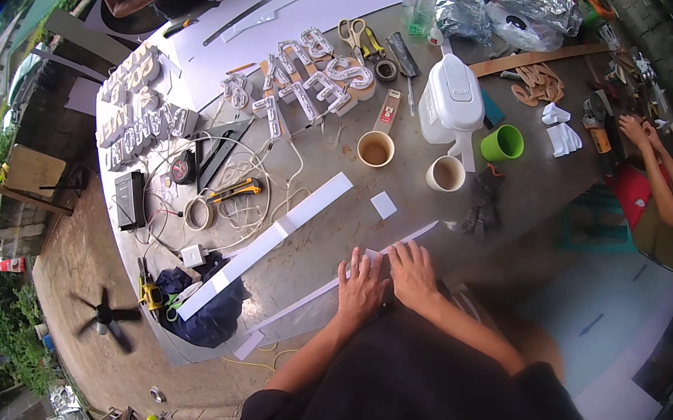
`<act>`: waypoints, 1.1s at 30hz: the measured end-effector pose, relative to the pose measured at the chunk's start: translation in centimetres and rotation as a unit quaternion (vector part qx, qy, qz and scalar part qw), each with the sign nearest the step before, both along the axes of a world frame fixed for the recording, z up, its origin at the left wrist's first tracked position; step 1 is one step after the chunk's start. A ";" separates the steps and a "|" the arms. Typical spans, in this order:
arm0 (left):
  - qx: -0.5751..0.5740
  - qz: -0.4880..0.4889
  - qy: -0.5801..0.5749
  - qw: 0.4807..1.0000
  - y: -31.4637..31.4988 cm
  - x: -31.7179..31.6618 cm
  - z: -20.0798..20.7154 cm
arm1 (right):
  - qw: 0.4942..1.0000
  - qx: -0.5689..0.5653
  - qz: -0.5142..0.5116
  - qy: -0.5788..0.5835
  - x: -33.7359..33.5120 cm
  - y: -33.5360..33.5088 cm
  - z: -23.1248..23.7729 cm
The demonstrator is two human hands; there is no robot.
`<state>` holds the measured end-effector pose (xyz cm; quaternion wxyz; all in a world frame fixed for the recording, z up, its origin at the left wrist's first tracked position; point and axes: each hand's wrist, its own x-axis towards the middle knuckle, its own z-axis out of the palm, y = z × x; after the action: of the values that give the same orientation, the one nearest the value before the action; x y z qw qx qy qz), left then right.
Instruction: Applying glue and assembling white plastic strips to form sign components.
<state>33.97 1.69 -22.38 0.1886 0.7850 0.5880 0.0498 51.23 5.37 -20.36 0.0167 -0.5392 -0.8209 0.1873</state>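
A long, thin white strip point(310, 297) lies along the near edge of the metal table. My left hand point(360, 288) rests over it with fingers stretched out and pointing away from me. Close beside it, my right hand point(413, 273) lies with extended fingers on the same strip, nearer its right end. Both hands are open and press down from above; what lies under the fingers is partly hidden. A wider white strip point(265, 239) lies slantwise to the left, and a small white square point(384, 205) sits just beyond my hands.
Two paper cups point(375, 149), a green cup point(502, 143) and a white pitcher point(453, 98) stand beyond. Tangled cables, a yellow utility knife point(234, 190) and a tape roll point(198, 214) lie left. Lit-style letter shapes point(319, 80) fill the far side. Other people are at far left and right.
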 end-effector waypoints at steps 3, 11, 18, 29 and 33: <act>-0.001 -0.017 0.001 1.000 0.3 -0.4 -0.1 | 0.999 -0.035 -0.010 0.001 -0.2 0.1 0.3; -0.028 -0.043 0.043 0.998 0.7 -0.2 0.5 | 0.912 -0.171 -0.183 0.324 2.4 6.6 11.5; -0.048 -0.052 0.088 0.994 0.7 0.3 1.1 | 0.861 0.140 -0.288 0.395 15.6 30.1 15.6; -0.099 0.005 0.102 0.990 0.9 1.2 3.0 | 0.970 0.135 -0.140 0.149 16.1 52.6 -2.5; -0.111 -0.005 0.088 0.990 1.4 2.1 2.3 | 0.974 0.151 -0.143 0.085 20.1 56.2 -8.2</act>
<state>36.02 3.06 -20.05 0.2224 0.7632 0.6006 -0.0856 71.28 61.60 -28.58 0.1945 -0.6246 -0.7495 0.1016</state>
